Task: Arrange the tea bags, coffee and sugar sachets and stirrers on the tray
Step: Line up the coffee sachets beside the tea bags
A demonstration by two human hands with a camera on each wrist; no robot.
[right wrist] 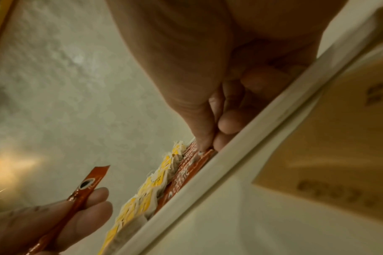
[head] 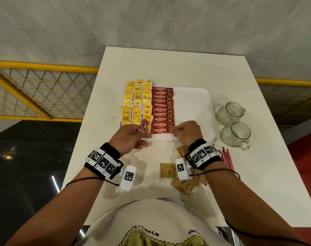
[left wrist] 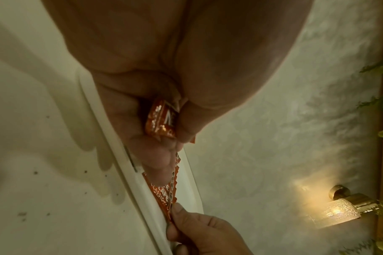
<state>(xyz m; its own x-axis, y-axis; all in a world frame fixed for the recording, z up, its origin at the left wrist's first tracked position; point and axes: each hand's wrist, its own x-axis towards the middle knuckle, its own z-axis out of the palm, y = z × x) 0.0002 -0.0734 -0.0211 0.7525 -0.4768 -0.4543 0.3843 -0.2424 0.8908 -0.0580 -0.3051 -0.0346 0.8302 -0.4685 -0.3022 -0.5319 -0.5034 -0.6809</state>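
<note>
A white tray (head: 195, 107) lies on the table. Its left part holds yellow tea bags (head: 137, 102) in rows, and beside them a column of red coffee sachets (head: 161, 109). My left hand (head: 133, 137) grips a spare red coffee sachet (head: 142, 127), seen too in the left wrist view (left wrist: 162, 120) and the right wrist view (right wrist: 86, 186). My right hand (head: 183, 132) pinches the right end of the nearest coffee sachet (head: 160, 130) in the column, by the tray's front rim (right wrist: 208, 174). Brown sugar sachets (head: 168, 173) and red stirrers (head: 226, 158) lie on the table near me.
Two glass mugs (head: 232, 123) stand right of the tray. The tray's right half (head: 192, 103) is bare. The white table (head: 168, 68) ends at a yellow railing (head: 44, 66) on the left. A lit wall lamp (left wrist: 339, 207) shows in the left wrist view.
</note>
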